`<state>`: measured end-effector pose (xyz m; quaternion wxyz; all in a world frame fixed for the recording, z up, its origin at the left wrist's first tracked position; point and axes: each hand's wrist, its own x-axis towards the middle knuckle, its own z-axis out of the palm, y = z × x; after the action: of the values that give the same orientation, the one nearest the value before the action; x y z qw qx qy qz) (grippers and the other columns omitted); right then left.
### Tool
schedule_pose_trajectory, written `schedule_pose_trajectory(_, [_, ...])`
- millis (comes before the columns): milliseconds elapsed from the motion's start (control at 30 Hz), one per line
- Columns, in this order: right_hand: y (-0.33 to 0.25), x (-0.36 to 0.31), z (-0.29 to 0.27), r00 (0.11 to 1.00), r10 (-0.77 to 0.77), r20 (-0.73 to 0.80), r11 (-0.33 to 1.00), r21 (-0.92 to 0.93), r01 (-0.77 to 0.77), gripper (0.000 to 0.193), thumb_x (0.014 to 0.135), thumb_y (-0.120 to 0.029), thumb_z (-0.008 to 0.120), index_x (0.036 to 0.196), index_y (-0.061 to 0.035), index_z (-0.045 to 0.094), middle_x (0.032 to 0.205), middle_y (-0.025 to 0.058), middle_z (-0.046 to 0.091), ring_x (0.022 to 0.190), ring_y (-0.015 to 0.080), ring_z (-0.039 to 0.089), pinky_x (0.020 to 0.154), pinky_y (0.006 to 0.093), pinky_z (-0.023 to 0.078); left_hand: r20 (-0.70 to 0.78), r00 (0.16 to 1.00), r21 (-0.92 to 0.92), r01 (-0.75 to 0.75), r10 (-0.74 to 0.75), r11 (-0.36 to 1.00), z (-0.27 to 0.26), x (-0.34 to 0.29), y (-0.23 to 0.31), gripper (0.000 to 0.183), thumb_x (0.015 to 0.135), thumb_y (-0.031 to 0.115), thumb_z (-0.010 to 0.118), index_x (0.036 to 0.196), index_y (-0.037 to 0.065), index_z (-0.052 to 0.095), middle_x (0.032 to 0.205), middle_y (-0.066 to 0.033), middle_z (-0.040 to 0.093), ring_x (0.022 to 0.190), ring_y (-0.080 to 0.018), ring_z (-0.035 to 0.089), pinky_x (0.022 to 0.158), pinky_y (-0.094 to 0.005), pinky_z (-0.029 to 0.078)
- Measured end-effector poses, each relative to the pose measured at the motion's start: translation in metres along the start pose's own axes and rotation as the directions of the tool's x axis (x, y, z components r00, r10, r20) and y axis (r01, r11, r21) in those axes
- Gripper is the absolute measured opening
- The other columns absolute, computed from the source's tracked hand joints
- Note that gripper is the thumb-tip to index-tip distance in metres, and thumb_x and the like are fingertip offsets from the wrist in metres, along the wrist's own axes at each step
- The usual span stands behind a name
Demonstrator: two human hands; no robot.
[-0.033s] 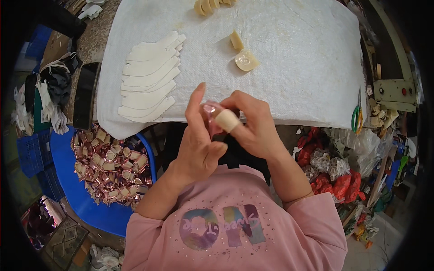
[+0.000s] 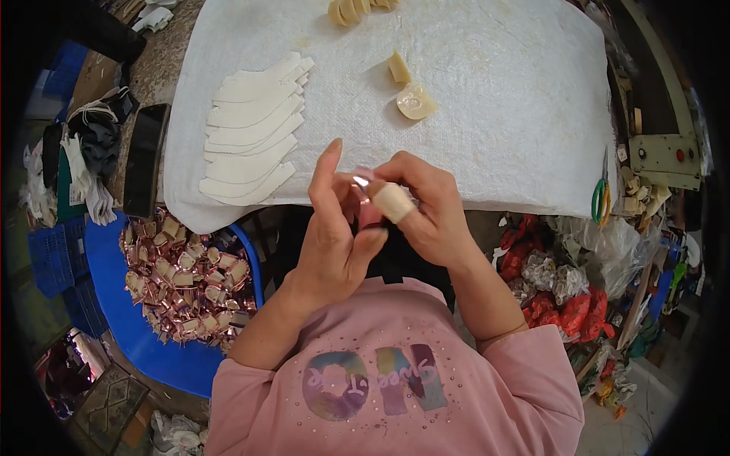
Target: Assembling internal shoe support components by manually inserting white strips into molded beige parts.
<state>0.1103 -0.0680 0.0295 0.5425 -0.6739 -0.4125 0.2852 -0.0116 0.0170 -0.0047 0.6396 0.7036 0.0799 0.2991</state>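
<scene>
In front of my body, at the table's near edge, both hands hold a small shiny pink piece [image 2: 368, 199]. Its full shape is hidden by my fingers. My left hand [image 2: 333, 228] closes on it from the left, with the index finger raised. From the right, my right hand [image 2: 430, 205] grips it between bent fingers and a thumb bearing a beige wrap [image 2: 394, 202]. Beyond them, on a white woven sheet [image 2: 494, 114], rest a rounded cream block [image 2: 416, 102] and a smaller cream block [image 2: 398, 68]. Curved white strips [image 2: 251, 140] lie overlapped in a row to the left.
A blue tub [image 2: 144, 353] at lower left holds many shiny pink and beige pieces [image 2: 186, 277]. A dark phone [image 2: 145, 161] lies by the sheet's left edge. Scissors [image 2: 601, 194] are at the right edge. Red and clear plastic bags [image 2: 582, 313] lie below. More cream blocks [image 2: 350, 11] sit far off.
The pink piece has turned slightly between my fingers. My right thumb has shifted a little to the right, and my left thumb has moved slightly up. The things on the table are unmoved.
</scene>
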Motion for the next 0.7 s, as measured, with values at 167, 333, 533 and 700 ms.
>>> schedule_pose_trajectory(167, [0.023, -0.004, -0.001, 0.967, -0.252, -0.045, 0.967, -0.060, 0.249, 0.022, 0.089, -0.022, 0.056, 0.094, -0.0001, 0.057, 0.080, 0.0082, 0.058, 0.065, 0.0156, 0.056, 0.060, 0.0263, 0.045, -0.120, 0.933, -0.133, 0.323, -0.339, 0.937, 0.001, 0.006, 0.016, 0.045, 0.075, 0.000, 0.069, 0.114, 0.001, 0.049, 0.092, -0.0071, 0.056, 0.080, -0.0133, 0.058, 0.067, -0.0235, 0.047])
schedule_pose_trajectory(333, [0.030, 0.008, -0.011, 0.941, 0.219, 0.258, 0.776, 0.538, -0.328, 0.020, 0.090, -0.023, 0.056, 0.086, -0.0032, 0.056, 0.077, -0.0007, 0.054, 0.065, 0.0052, 0.048, 0.054, 0.0220, 0.039, -0.028, 0.979, 0.197, 0.202, -0.201, 0.959, -0.011, 0.007, 0.019, 0.048, 0.066, -0.008, 0.070, 0.109, 0.003, 0.053, 0.092, -0.0082, 0.055, 0.077, -0.0167, 0.059, 0.062, -0.0243, 0.050])
schedule_pose_trajectory(533, [0.022, 0.005, -0.012, 0.980, 0.002, 0.201, 0.982, 0.186, -0.040, 0.022, 0.087, -0.021, 0.059, 0.077, -0.0022, 0.054, 0.062, 0.0024, 0.052, 0.054, 0.0085, 0.048, 0.047, 0.0253, 0.039, 0.036, 0.991, 0.289, 0.116, -0.132, 0.950, -0.007, 0.007, 0.022, 0.045, 0.071, -0.011, 0.065, 0.112, -0.001, 0.050, 0.097, -0.0073, 0.053, 0.084, -0.0113, 0.057, 0.065, -0.0214, 0.050])
schedule_pose_trajectory(700, [0.019, 0.001, -0.005, 1.000, 0.017, 0.023, 0.993, 0.114, -0.020, 0.018, 0.089, -0.018, 0.054, 0.082, -0.0015, 0.056, 0.071, 0.0035, 0.058, 0.067, 0.0100, 0.056, 0.058, 0.0265, 0.045, -0.038, 0.992, 0.469, 0.122, -0.118, 0.875, -0.005, 0.010, 0.021, 0.045, 0.065, 0.000, 0.076, 0.102, -0.001, 0.050, 0.083, -0.0038, 0.059, 0.073, -0.0099, 0.060, 0.064, -0.0220, 0.051])
